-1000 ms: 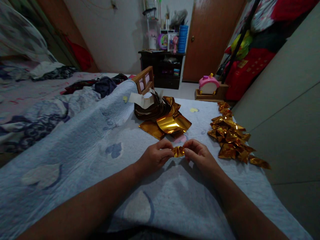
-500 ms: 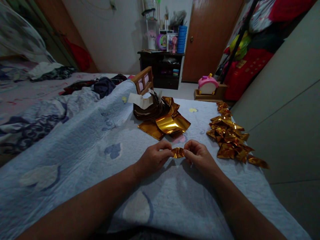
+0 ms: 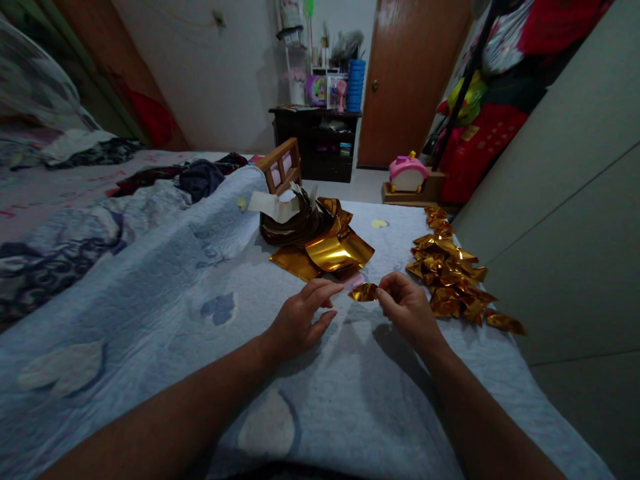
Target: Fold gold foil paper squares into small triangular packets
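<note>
Between the thumb and fingers of my right hand (image 3: 406,305) is a small folded gold foil piece (image 3: 363,292), its free end pointing left. My left hand (image 3: 303,316) is just left of that piece, thumb and fingers apart, holding nothing. Beyond my hands lie loose gold foil sheets (image 3: 340,252), next to a curled stack of dark-edged papers (image 3: 287,225) with a pale sheet on top. Several folded gold pieces (image 3: 445,273) form a long pile at the right.
A blue quilted cover (image 3: 270,420) with heart shapes lies under everything. Crumpled bedding (image 3: 145,213) is at the left. A wooden rail (image 3: 280,163) stands behind the papers, and a pale cabinet (image 3: 565,220) borders the right side.
My left hand has let go of the folded foil piece and opened, moving slightly left. My right hand keeps hold of the piece, now a little higher and farther right. The view has shifted slightly.
</note>
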`<move>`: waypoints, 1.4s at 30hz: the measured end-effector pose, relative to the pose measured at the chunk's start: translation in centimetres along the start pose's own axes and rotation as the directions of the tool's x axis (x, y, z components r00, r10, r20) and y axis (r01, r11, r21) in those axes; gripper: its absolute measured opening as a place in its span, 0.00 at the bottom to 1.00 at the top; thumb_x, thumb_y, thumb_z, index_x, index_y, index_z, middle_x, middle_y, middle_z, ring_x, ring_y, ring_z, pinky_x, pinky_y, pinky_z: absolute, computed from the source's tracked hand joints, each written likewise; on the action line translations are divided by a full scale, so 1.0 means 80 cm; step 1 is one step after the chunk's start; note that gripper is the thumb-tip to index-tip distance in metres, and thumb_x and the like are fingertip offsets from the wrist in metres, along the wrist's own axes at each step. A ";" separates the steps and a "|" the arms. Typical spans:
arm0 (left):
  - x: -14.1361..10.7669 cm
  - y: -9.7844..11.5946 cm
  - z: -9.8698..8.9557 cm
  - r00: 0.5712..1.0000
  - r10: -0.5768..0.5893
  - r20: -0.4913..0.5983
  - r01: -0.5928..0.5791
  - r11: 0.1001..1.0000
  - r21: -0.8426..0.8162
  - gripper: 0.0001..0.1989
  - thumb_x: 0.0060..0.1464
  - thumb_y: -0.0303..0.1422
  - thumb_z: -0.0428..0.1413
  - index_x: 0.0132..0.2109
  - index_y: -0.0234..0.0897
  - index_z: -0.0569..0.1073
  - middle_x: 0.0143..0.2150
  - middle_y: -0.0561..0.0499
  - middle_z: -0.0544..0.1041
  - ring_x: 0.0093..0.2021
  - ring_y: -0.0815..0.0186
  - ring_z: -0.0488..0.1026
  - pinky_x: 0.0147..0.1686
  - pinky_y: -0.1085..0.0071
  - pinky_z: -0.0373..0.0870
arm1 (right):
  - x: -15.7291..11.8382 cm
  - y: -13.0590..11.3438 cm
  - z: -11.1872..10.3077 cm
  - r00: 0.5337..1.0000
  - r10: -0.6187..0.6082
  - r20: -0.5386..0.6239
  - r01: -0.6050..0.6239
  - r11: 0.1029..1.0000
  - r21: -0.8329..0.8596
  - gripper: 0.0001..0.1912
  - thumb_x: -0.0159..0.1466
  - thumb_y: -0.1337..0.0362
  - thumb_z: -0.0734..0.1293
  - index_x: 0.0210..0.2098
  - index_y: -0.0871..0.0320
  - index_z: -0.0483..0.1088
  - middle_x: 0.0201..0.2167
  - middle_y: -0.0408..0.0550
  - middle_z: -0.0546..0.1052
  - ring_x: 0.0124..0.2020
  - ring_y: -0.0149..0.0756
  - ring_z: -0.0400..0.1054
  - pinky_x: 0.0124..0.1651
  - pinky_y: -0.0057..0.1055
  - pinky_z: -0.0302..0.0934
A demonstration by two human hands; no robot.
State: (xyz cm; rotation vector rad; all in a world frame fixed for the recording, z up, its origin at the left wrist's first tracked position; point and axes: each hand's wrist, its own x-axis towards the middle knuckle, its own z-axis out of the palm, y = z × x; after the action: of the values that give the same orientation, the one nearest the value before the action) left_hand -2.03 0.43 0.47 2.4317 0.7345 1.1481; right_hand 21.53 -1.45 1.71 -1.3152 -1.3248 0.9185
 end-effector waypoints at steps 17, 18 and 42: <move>-0.001 -0.007 0.000 0.990 -0.087 0.110 0.089 0.996 -0.017 0.23 0.60 0.22 0.53 0.61 0.40 0.67 0.49 0.46 0.76 0.36 0.69 0.74 0.38 0.69 0.76 | 0.025 -0.023 -0.112 0.666 -0.335 -0.667 -0.184 0.792 -0.582 0.05 0.55 0.66 0.62 0.31 0.54 0.69 0.25 0.45 0.71 0.25 0.39 0.65 0.31 0.34 0.59; -0.001 -0.007 0.000 0.989 -0.089 0.118 0.092 0.996 -0.020 0.23 0.60 0.22 0.54 0.61 0.40 0.67 0.50 0.46 0.76 0.36 0.69 0.74 0.38 0.69 0.76 | 0.026 -0.022 -0.117 0.656 -0.339 -0.674 -0.196 0.786 -0.586 0.07 0.56 0.66 0.61 0.33 0.54 0.70 0.25 0.46 0.72 0.26 0.40 0.66 0.32 0.35 0.59; 0.001 -0.009 0.000 0.987 -0.129 0.099 0.129 0.992 0.002 0.13 0.61 0.24 0.55 0.51 0.36 0.75 0.47 0.45 0.77 0.44 0.63 0.76 0.44 0.65 0.77 | 0.031 0.005 -0.087 0.815 -0.460 -0.352 -0.010 0.596 -0.803 0.11 0.61 0.62 0.61 0.35 0.57 0.75 0.32 0.54 0.79 0.32 0.44 0.71 0.38 0.36 0.59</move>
State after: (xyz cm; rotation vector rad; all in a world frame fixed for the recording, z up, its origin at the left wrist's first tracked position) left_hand -2.24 1.08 0.15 2.3794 0.8437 0.9716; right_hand 28.64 0.14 3.08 -1.8051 -1.4297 -0.3241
